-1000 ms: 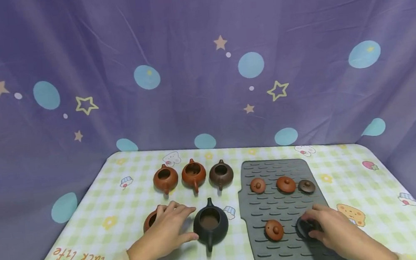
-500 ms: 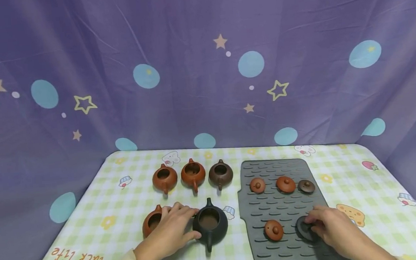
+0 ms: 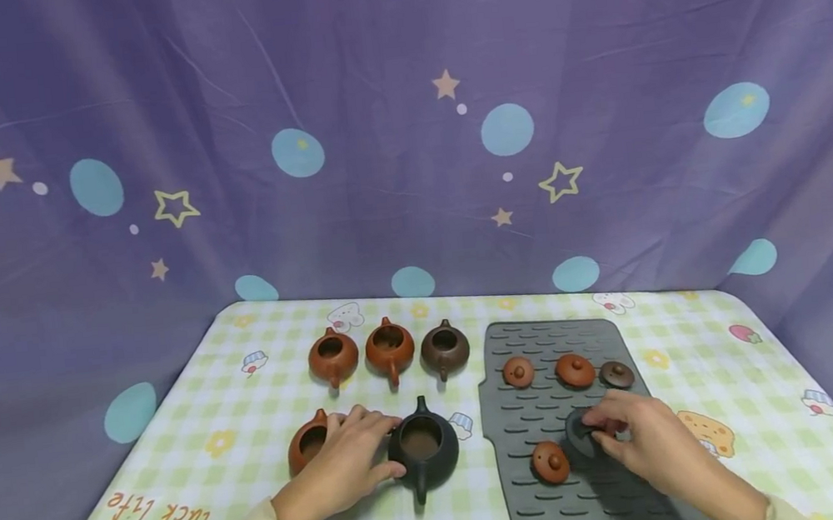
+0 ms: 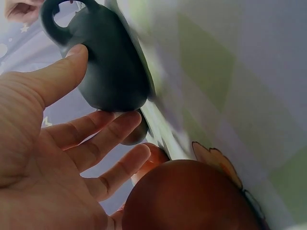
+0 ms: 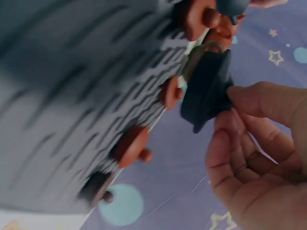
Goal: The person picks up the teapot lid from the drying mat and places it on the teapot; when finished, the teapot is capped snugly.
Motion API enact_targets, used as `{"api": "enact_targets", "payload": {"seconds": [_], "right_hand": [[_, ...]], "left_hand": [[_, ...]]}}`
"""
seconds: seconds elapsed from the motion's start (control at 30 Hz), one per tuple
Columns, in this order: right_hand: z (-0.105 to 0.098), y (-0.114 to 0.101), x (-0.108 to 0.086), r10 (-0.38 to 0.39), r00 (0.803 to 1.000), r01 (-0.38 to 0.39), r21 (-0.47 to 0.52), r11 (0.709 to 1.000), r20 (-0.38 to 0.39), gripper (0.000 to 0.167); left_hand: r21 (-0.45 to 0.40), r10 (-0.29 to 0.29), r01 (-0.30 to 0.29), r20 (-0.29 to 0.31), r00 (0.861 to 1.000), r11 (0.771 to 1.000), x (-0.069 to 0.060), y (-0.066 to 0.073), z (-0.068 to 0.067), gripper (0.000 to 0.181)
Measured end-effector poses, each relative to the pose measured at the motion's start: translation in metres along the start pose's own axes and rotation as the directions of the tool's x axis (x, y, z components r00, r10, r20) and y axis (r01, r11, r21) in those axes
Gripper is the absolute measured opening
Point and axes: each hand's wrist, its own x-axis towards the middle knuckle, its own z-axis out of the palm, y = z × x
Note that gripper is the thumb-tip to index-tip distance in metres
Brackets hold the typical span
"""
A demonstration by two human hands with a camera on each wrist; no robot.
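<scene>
My right hand (image 3: 656,446) pinches the knob of a black teapot lid (image 3: 578,439) between thumb and fingers. In the right wrist view that lid (image 5: 205,91) is tilted and raised off the grey mat. My left hand (image 3: 342,472) holds the lidless black teapot (image 3: 441,458) at its side. The left wrist view has the thumb on the pot's body (image 4: 112,62) below the handle and the fingertips against another part of it. Behind the left hand, a reddish-brown teapot (image 3: 303,453) is partly hidden.
Along the back stand an orange-brown teapot (image 3: 333,358), a redder teapot (image 3: 391,354) and a dark brown teapot (image 3: 445,352), all lidless. The grey ridged mat (image 3: 542,512) carries a reddish lid (image 3: 551,463), two more reddish lids and a dark brown lid (image 3: 616,374).
My right hand has raised the black lid from the mat and moved it left, close to the reddish lid. The left hand has shifted slightly right, its thumb now against the black teapot.
</scene>
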Motion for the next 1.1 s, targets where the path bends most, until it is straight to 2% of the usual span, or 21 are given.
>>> {"api": "enact_targets", "payload": {"seconds": [0.13, 0.2, 0.5, 0.77, 1.0, 1.1], "right_hand": [[0.006, -0.012, 0.018, -0.116, 0.992, 0.118, 0.050, 0.992, -0.039, 0.028], [0.009, -0.018, 0.028, -0.149, 0.988, 0.151, 0.062, 0.987, -0.036, 0.027], [0.027, -0.049, 0.067, -0.222, 0.975, 0.218, 0.159, 0.963, 0.010, 0.023], [0.047, -0.078, 0.094, -0.301, 0.950, 0.278, 0.214, 0.937, 0.086, 0.016], [0.067, -0.098, 0.110, -0.357, 0.921, 0.326, 0.191, 0.926, 0.158, 0.016], [0.072, -0.103, 0.114, -0.361, 0.912, 0.325, 0.195, 0.925, 0.192, 0.016]], "left_hand": [[-0.003, 0.000, 0.000, -0.003, 1.000, 1.000, -0.001, 0.000, 0.001, 0.056], [-0.004, 0.000, 0.000, -0.006, 1.000, 1.000, -0.001, 0.000, 0.002, 0.056], [-0.016, 0.000, 0.000, -0.018, 1.000, 1.000, -0.003, 0.000, 0.003, 0.055], [-0.013, 0.003, -0.003, -0.031, 1.000, 1.000, -0.004, -0.002, 0.003, 0.054], [-0.027, -0.023, 0.023, 0.001, 1.000, 0.999, -0.002, -0.001, 0.002, 0.054], [-0.035, -0.031, 0.032, 0.013, 0.999, 0.999, -0.001, 0.000, 0.002, 0.054]]}}
